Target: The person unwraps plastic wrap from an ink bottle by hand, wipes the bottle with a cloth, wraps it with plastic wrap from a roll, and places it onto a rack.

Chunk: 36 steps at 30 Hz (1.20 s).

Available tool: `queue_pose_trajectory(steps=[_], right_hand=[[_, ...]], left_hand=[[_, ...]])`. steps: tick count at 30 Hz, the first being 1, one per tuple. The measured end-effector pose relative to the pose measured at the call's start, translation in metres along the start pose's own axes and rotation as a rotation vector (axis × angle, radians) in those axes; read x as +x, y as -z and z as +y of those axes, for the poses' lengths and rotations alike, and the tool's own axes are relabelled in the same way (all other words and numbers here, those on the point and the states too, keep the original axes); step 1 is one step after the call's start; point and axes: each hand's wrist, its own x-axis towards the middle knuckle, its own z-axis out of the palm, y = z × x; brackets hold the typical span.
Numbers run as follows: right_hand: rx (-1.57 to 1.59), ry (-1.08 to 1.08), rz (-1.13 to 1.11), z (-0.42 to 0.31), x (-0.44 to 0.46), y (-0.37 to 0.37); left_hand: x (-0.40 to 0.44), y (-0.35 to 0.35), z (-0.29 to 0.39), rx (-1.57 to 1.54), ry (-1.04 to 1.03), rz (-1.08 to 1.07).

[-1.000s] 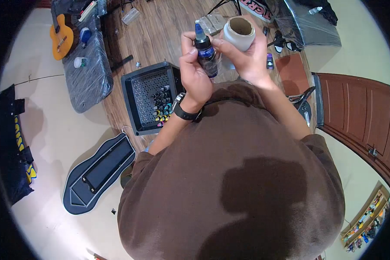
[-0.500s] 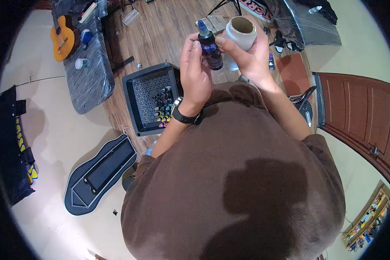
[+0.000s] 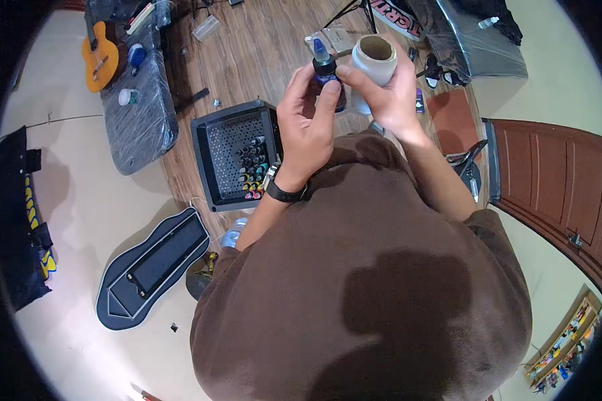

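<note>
A small dark bottle (image 3: pixel 324 65) with a blue pointed cap stands upright in my left hand (image 3: pixel 308 123), whose fingers and thumb are closed round it. My right hand (image 3: pixel 396 100) grips a white roll (image 3: pixel 376 67) with a hollow cardboard core, its open end facing up. The right thumb reaches over to the bottle's side, near the left thumb. Left of my hands, a black perforated crate (image 3: pixel 204 160) holds several small bottles (image 3: pixel 253 167) with dark, yellow and pink parts, grouped on its right side.
A plastic-wrapped padded rest (image 3: pixel 140 127) bears a white jar (image 3: pixel 127 97), with a guitar (image 3: pixel 101 58) beside it. A dark shaped case (image 3: pixel 150 271) lies lower left. Behind my hands are a clear box (image 3: pixel 338 41) and tripod legs (image 3: pixel 346 12). A door (image 3: pixel 548 174) is at right.
The bottle has moved slightly right, and my left hand has wrapped further round it, with its thumb now across the front. The right hand still holds the roll, now slightly lower in view.
</note>
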Motion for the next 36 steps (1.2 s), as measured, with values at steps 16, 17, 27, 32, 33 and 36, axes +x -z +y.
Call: queue_pose_trajectory(steps=[16,17,27,32,33,36], right_hand=[[-0.267,0.087,-0.149,-0.003,0.019,0.008],[-0.272,0.092,-0.142,-0.004,0.020,0.008],[-0.189,0.060,-0.099,-0.004,0.016,-0.004],[-0.042,-0.057,-0.049,-0.005,0.008,-0.015],[-0.095,-0.040,-0.042,-0.005,0.008,-0.015],[-0.151,0.002,-0.024,-0.002,0.007,-0.021]], left_hand=[[0.000,0.010,-0.007,-0.202,0.073,-0.015],[0.000,0.010,-0.008,-0.220,0.075,-0.032],[0.004,0.011,0.004,-0.211,0.106,-0.091],[0.005,0.013,0.012,-0.219,0.149,-0.084],[0.005,0.013,0.013,-0.258,0.148,-0.070],[0.007,0.013,0.012,-0.305,0.143,-0.007]])
